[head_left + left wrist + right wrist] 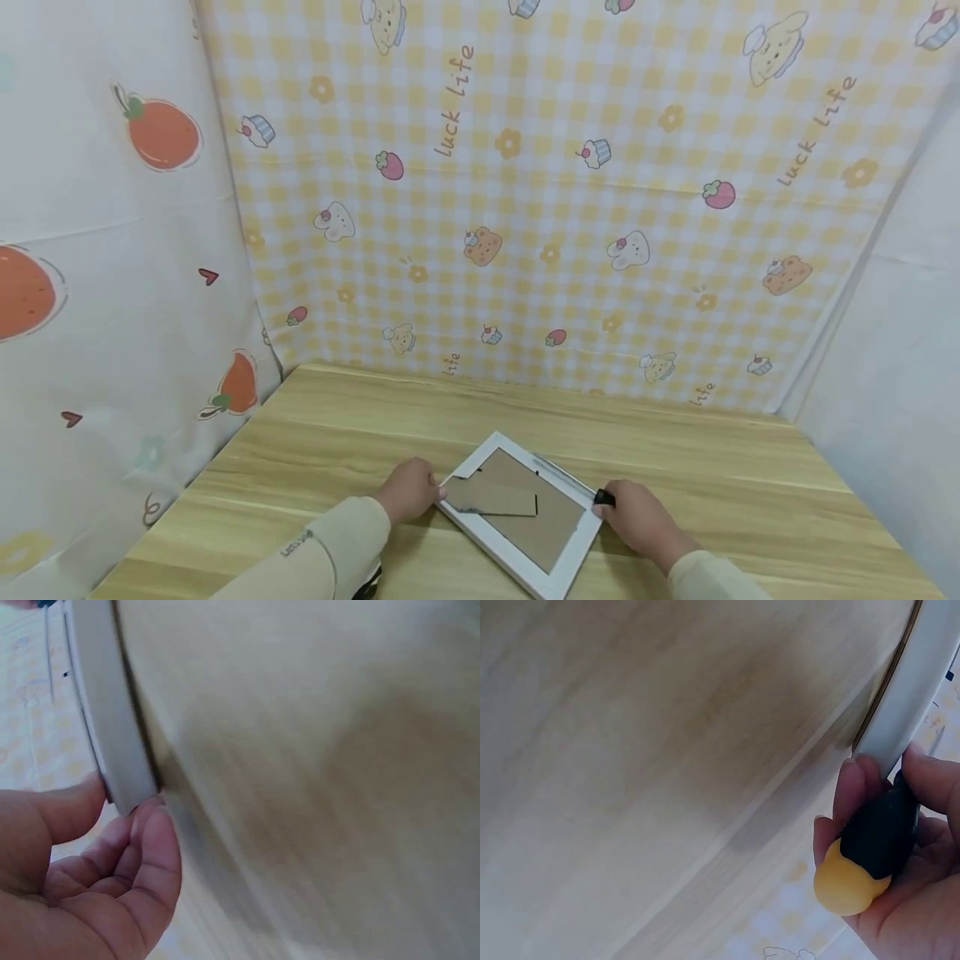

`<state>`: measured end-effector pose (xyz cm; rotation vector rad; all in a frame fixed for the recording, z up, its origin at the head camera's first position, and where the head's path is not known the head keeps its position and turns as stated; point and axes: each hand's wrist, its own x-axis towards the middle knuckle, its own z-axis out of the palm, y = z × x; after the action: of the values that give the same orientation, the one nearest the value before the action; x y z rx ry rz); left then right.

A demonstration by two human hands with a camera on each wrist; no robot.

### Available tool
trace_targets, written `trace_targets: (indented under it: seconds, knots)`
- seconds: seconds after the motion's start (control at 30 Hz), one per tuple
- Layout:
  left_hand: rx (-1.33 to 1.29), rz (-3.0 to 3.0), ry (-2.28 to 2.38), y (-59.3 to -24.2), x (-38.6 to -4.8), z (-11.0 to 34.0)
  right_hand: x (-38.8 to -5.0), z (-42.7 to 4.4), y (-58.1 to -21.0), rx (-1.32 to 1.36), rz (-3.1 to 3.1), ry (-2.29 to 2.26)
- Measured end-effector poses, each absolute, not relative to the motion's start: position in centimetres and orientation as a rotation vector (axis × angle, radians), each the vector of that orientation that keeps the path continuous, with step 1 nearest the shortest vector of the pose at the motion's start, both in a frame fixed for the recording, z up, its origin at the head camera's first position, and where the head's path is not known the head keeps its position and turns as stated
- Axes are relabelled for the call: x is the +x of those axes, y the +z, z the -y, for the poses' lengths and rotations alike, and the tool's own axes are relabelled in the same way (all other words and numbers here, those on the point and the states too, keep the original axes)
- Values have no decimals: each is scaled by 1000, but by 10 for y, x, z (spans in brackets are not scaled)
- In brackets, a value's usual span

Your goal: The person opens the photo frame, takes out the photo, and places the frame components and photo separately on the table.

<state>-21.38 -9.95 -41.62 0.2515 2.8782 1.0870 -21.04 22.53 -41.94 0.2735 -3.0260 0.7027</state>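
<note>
A white picture frame (491,546) is tilted cornerwise on the table, its brown backboard (517,482) facing up. Small black tabs and a dark-edged stand flap show on the backboard. My left hand (408,492) pinches the left corner between thumb and fingers; the left wrist view shows the frame's edge (112,712) in that grip. With my right hand (637,517) I hold the opposite corner and also a screwdriver (874,832) with a black and yellow handle. Its metal shaft (564,473) lies along the frame's upper right side. Part of the handle is hidden by my fingers.
The wood-grain table (360,408) reaches back to a yellow checked cloth (555,283). White cloths with prints hang at the left (150,333) and right (885,375). A small dark object (367,583) shows by the left sleeve, too little of it to identify.
</note>
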Motion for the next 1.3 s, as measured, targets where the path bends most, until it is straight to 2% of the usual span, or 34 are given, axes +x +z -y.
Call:
trace_targets:
  seconds: [0.43, 0.67, 1.3]
  knots:
    - [285, -2865, 984, -409, -240, 102, -182, -228, -412, 175, 2990, 718]
    - [277, -2865, 978, -415, -246, 95, -167, -217, -421, 253, 2991, 687]
    - [383, -2900, 933, -424, -258, 80, -165, -204, -424, 241, 3041, 722]
